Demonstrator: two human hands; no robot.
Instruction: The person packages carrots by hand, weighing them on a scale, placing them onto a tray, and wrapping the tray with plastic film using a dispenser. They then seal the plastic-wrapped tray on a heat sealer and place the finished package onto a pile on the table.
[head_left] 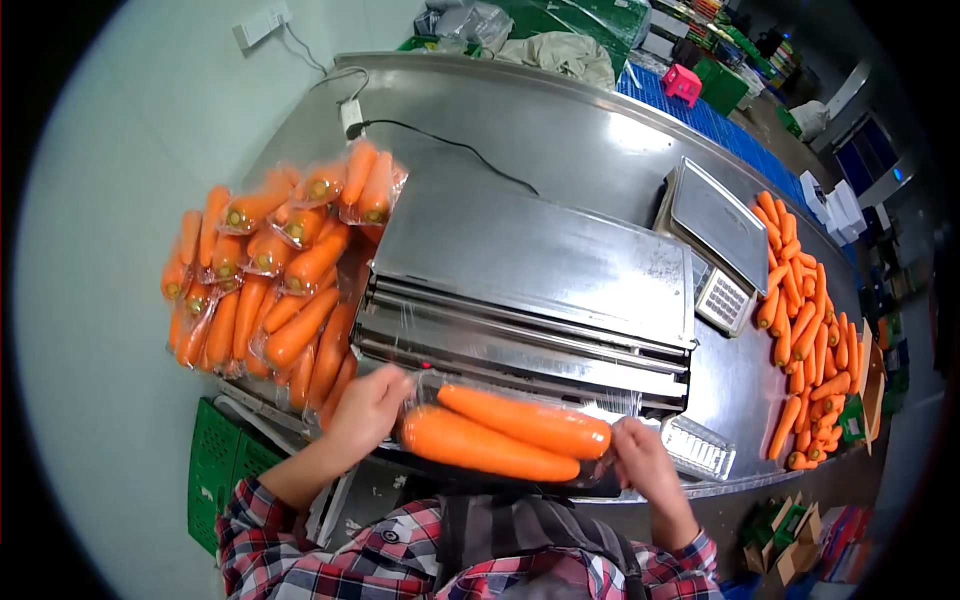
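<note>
Holding: both hands are on the carrot pack (500, 435), one at each end, low in the middle of the frame, right at the front edge of the film machine (530, 265).
Left hand: the left hand (368, 405) cups the pack's left end, fingers curled down and closed over it, probably to pin that end flat.
Right hand: the right hand (643, 462) clamps the right end, fingers folded shut. It looks as if they pinch the clear film (612, 402) as well, though glare makes that hard to confirm.
Pack: two fat carrots lie side by side on a dark tray (480, 478), running left to right, film shining over the top. A grip at each end seems meant to keep that film tight.
Machine: a steel box with rollers along its front, touching the pack's far side.
Done pile: wrapped carrot packs (270, 290) are heaped at the left of the frame against the machine, within the left hand's reach.
Loose stock: bare carrots (810, 330) spread along the right, just beside the scale (720, 225), handy for weighing.
Spare trays: clear empties (697, 447) sit near the right hand.
Surface: everything rests on a steel table (560, 120), with a green crate (215, 470) below at lower left.
</note>
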